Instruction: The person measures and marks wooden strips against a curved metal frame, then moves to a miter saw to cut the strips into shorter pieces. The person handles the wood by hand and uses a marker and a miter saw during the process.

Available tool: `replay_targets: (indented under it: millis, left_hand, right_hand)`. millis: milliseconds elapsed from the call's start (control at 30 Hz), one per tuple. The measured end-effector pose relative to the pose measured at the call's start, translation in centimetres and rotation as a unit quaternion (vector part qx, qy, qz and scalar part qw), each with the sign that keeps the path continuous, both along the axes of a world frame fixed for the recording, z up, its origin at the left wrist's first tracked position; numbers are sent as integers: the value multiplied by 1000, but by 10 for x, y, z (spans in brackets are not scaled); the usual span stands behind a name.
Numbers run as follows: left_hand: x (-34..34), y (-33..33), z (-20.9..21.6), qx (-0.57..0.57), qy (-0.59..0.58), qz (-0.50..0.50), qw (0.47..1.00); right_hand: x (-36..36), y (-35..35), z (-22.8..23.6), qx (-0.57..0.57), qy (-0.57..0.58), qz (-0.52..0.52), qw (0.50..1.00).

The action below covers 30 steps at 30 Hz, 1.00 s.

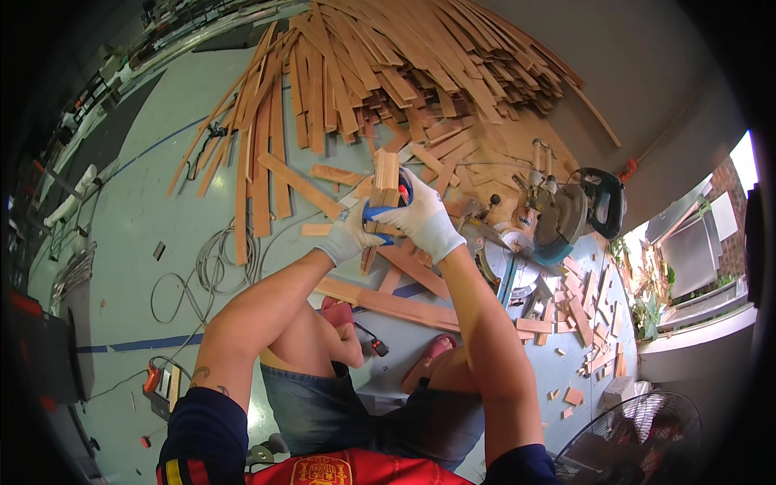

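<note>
Both my hands wear white gloves with blue palm and finger parts. In front of me they hold a stack of short wooden strips (386, 179), its cut ends pressed together. My left hand (348, 232) is closed around the stack's near left side. My right hand (426, 217) wraps it from the right, its thumb lying across the front. Beside the right fingers shows a small red-tipped thing, too little of it visible to name. Below the hands a long board (388, 305) lies on the floor in front of my feet.
A large heap of long planks (347, 65) fills the far side. To the right stands a miter saw (562, 218), with offcuts (580, 317) scattered near it. A coiled grey cable (214, 259) lies left. At lower right is a wire-caged fan (638, 436).
</note>
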<state>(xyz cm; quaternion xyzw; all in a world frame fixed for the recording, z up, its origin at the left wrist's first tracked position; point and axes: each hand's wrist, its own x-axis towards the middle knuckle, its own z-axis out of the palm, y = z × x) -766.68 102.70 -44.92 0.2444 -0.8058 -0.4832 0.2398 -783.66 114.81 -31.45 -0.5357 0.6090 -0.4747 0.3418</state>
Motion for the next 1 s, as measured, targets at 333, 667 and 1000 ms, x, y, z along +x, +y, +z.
replay_targets:
  millis: [333,667,1000]
  left_hand:
    - [-1,-6,-7,-20,30,-41,998]
    - [-13,8,-10,-54,52,-5,997]
    - [-17,17,-9,-74,60,-14,995]
  right_hand:
    - [8,-20,-3,-5,53,-13,999]
    - [1,-14,-7,-9,-8,4,1000]
    - [8,0,-9,-18,30,-61,997]
